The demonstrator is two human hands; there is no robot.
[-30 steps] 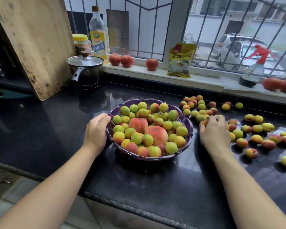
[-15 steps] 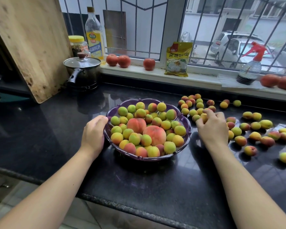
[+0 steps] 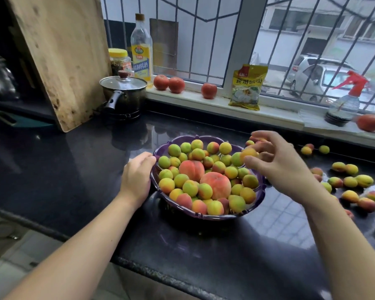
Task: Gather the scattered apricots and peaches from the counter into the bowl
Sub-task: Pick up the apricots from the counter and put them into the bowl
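One apricot (image 3: 249, 153) pinched in right hand (image 3: 277, 163) over bowl (image 3: 260, 192) rim; left hand (image 3: 136, 176) cupped against rim, empty. Recommend low release.

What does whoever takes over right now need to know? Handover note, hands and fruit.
Left hand: resting against the left rim of the purple bowl, steadying it, holding nothing.
Right hand: raised over the bowl's right edge, fingers loosely around one apricot, not yet dropped.
Done: bowl heaped with apricots plus two peaches.
Left: drop this one, then collect the loose apricots scattered on the black counter right of the bowl, some back near the windowsill.
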